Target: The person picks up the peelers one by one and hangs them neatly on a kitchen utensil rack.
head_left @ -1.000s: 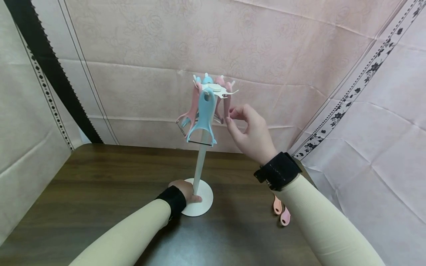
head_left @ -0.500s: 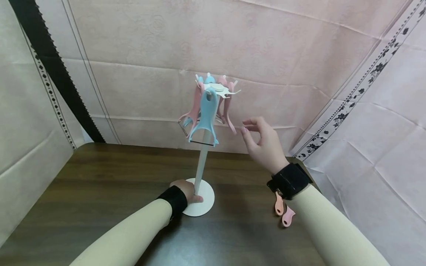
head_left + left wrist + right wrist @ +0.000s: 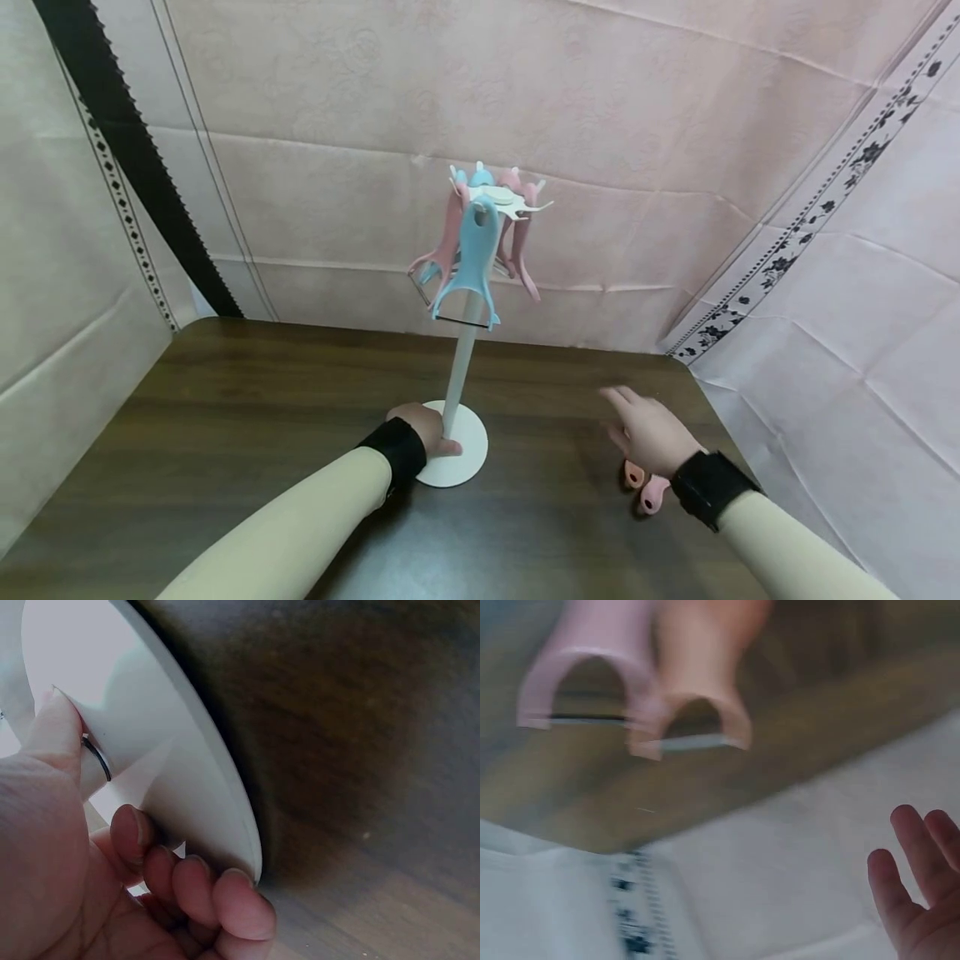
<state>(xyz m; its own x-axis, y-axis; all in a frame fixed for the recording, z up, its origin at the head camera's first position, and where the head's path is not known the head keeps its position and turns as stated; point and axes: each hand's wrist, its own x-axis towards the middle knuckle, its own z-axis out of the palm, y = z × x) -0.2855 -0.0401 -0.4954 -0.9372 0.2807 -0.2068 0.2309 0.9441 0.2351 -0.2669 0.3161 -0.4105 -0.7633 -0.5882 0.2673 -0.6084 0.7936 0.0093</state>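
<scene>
A white stand [image 3: 463, 358] with a round base [image 3: 465, 467] stands upright, its hooked top [image 3: 495, 198] hung with several Y-shaped peelers. In front hangs a blue peeler [image 3: 473, 258]; pink peelers hang to its left and right. My left hand [image 3: 420, 425] holds the stand low at the pole, thumb on the base [image 3: 157, 712], fingers curled by its rim. On the table lie a pink peeler [image 3: 604, 630] and an orange peeler [image 3: 697, 652]. My right hand [image 3: 656, 433], fingers extended and holding nothing, is over them, partly hiding the orange one in the head view.
The dark wooden table [image 3: 285, 392] has a rounded far edge. Pale patterned cloth [image 3: 337, 217] hangs behind it and along both sides, with a floral border at the right. A black strip [image 3: 142, 167] runs slantwise at the left.
My right hand has let go of the pink peeler on the stand's right side and moved down and right to the loose peelers. My left hand has stayed at the base.
</scene>
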